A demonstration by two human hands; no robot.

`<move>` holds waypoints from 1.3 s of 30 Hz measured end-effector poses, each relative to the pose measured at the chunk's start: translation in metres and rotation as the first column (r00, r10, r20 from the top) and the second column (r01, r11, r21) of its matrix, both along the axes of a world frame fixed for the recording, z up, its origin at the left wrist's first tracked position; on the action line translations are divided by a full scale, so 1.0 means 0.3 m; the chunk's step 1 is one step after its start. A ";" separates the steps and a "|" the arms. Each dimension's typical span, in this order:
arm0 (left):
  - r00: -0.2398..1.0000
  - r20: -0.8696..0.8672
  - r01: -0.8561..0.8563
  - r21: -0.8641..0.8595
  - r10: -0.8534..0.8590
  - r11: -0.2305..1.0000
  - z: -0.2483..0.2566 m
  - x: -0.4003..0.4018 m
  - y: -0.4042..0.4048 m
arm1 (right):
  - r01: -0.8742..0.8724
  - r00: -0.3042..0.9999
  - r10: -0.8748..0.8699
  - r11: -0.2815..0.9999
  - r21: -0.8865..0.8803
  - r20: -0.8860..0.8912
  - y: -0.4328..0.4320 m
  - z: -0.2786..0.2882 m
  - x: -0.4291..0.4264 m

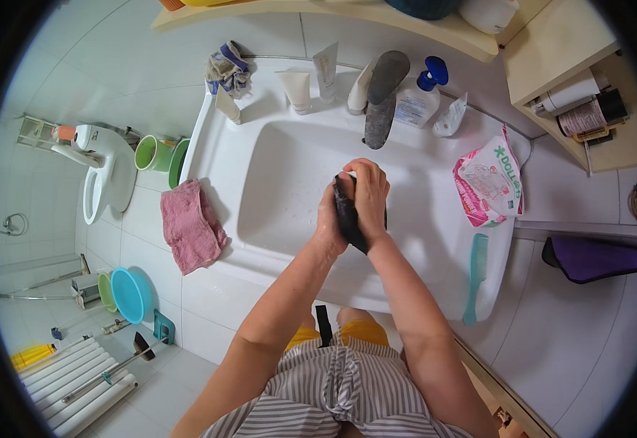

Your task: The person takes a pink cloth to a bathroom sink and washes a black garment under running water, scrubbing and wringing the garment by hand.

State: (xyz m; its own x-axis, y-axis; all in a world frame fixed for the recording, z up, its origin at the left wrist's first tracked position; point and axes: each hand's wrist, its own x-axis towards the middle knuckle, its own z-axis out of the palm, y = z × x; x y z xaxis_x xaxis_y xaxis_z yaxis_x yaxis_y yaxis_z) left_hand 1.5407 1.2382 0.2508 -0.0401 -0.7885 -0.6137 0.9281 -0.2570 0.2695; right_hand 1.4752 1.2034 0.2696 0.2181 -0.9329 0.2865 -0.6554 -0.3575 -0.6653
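Both hands are pressed together over the white washbasin [274, 191], with a dark wet cloth [347, 213] squeezed between them. My left hand [329, 216] grips it from the left side. My right hand [372, 197] wraps it from the right, its fingers curled over the top. Something small and white shows at the fingertips; what it is I cannot tell. Just beyond the hands stands a grey faucet [380, 123]. Drops and faint suds lie on the basin floor. Much of the cloth is hidden by the palms and fingers.
Along the basin's back rim stand several tubes [296, 90], a blue-topped pump bottle [420, 98] and a crumpled cloth [228, 68]. At right lie a washing powder bag [488, 180] and a teal comb [475, 279]. A pink towel [191, 227] hangs over the left edge. A wooden shelf [324, 8] juts out above.
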 end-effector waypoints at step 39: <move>0.993 0.094 -0.079 0.012 0.077 0.997 -0.191 0.131 0.002 | -0.113 0.984 0.110 0.994 0.012 0.141 0.192 -0.113 0.026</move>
